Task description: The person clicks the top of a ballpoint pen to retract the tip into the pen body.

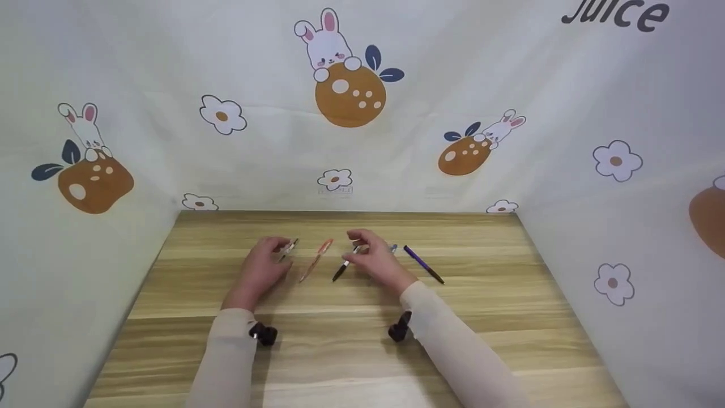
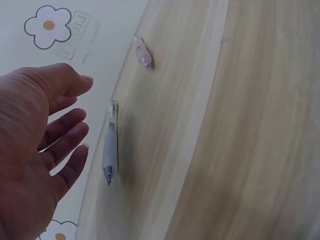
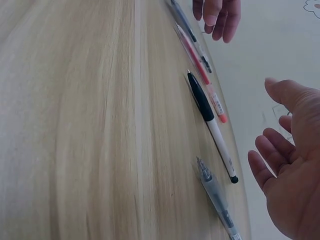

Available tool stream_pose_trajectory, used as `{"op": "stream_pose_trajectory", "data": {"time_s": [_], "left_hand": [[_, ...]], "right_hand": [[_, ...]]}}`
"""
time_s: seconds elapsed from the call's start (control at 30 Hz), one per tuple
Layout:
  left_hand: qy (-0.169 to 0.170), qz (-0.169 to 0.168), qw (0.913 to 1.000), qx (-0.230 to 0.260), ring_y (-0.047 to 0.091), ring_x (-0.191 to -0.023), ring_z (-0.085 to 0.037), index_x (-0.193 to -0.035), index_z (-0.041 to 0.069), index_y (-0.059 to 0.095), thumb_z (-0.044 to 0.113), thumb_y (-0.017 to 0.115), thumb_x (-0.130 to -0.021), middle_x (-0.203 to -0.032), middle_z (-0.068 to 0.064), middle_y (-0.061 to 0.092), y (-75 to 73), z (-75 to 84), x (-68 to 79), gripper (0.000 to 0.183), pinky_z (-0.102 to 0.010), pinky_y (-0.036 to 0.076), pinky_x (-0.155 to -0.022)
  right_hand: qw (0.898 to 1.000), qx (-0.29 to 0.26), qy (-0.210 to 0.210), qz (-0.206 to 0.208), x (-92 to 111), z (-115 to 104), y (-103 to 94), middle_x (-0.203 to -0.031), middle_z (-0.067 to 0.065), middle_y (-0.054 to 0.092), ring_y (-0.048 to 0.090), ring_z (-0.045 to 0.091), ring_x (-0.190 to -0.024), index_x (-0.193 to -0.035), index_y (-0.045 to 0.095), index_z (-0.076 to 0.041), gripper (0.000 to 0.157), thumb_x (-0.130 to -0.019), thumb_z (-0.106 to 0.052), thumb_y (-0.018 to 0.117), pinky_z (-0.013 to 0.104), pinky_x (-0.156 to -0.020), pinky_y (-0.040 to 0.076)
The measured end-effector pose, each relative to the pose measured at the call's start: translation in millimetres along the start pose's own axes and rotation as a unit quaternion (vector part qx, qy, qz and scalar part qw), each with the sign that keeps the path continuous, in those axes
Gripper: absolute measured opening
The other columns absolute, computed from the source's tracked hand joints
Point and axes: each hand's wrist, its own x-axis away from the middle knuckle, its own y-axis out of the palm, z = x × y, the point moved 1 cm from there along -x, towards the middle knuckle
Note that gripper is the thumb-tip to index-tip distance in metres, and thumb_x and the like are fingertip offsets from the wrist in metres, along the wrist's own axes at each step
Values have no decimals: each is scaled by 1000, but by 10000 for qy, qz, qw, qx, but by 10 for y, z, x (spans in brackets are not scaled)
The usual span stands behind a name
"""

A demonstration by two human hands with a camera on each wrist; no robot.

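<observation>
My left hand [image 1: 265,267] hovers around a clear grey pen [image 1: 289,248] at the left end of a row of pens. Its fingers are loosely bent with nothing between them, and in the left wrist view a gap parts them from the grey pen [image 2: 110,150]. Over the row's middle is my right hand [image 1: 376,259], thumb and fingers spread apart and holding nothing. Beneath it lies a white pen with a black grip [image 1: 341,270]. A second clear grey pen [image 3: 216,197] is mostly hidden by that hand in the head view. Between the hands rests a red pen [image 1: 317,259].
A purple and black pen [image 1: 423,264] lies to the right of my right hand. The wooden tabletop [image 1: 328,351] meets a pale printed cloth [image 1: 266,158] at the back and sides. A small black device [image 1: 264,334] sits at my left wrist, another [image 1: 400,327] at my right.
</observation>
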Motion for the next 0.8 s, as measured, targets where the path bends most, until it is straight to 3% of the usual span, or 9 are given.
{"op": "stream_pose_trajectory", "data": {"time_s": [0.43,0.8], "left_hand": [[-225,-273,9994,60,56,-138,-43,-154,0,58,8,77,-100,-147,-23,60,-89,-126,10,58,-61,43,-120],[-75,-462,9984,-307,58,-135,-43,-152,-6,58,-1,72,-101,-143,-25,62,-65,-182,-8,54,-60,45,-119]], "right_hand": [[9995,265,-176,-11,-43,-30,108,-148,23,62,59,36,-135,-148,63,0,55,-100,-16,84,57,-113,50],[9986,465,-203,-167,-47,-99,183,-146,25,62,59,39,-133,-146,65,-1,51,-100,-14,83,55,-111,52]]}}
